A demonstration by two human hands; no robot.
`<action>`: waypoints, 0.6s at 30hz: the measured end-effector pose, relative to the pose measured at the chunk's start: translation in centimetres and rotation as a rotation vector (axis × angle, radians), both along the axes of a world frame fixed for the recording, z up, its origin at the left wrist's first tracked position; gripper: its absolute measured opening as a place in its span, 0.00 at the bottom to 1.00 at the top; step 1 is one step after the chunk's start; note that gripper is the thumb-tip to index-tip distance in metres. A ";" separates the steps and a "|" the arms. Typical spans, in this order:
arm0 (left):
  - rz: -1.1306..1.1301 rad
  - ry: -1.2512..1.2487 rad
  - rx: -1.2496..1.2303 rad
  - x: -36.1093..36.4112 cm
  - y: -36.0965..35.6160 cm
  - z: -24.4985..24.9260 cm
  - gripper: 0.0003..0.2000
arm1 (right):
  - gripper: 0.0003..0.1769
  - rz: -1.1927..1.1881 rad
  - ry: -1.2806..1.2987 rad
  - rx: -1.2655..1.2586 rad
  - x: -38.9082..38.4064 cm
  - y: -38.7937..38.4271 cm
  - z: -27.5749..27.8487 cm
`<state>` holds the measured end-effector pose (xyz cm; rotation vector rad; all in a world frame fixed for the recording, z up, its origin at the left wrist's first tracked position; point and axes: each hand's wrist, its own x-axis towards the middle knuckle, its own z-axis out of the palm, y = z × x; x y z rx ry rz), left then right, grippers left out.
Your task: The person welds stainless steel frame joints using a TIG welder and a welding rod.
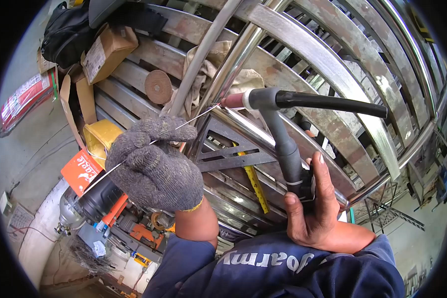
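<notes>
My left hand [156,164], in a grey knit glove, pinches a thin metal rod [198,115] whose tip touches a joint between shiny steel tubes [241,57]. At that same joint is the pink nozzle of a welding torch [275,107] with a black cap. My bare right hand [315,203] holds the torch by its handle, thumb and a finger stretched out beside it. Below the joint, a dark triangular metal square [231,149] lies in the corner of the tubes. A yellow tape measure strip [253,184] extends beneath it.
Metal slats [303,84] lie under the tubes. A round disc [158,87], cloth [208,67] and cardboard box [107,54] are at the upper left. A yellow container [102,136] and orange box [82,171] stand left of my glove. Tools lie at the lower left.
</notes>
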<state>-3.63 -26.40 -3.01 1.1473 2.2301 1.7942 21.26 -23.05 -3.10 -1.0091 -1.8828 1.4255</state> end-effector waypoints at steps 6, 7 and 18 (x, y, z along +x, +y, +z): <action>0.059 0.002 -0.018 -0.2 0.2 -0.1 0.18 | 0.42 0.015 -0.002 0.030 0.0 0.0 -0.1; 0.053 0.009 -0.020 -0.3 0.2 -0.1 0.18 | 0.42 0.016 -0.006 0.036 0.0 0.0 -0.1; 0.086 0.141 0.071 -0.5 -0.2 -0.8 0.15 | 0.35 0.084 -0.073 -0.010 -0.2 0.5 0.4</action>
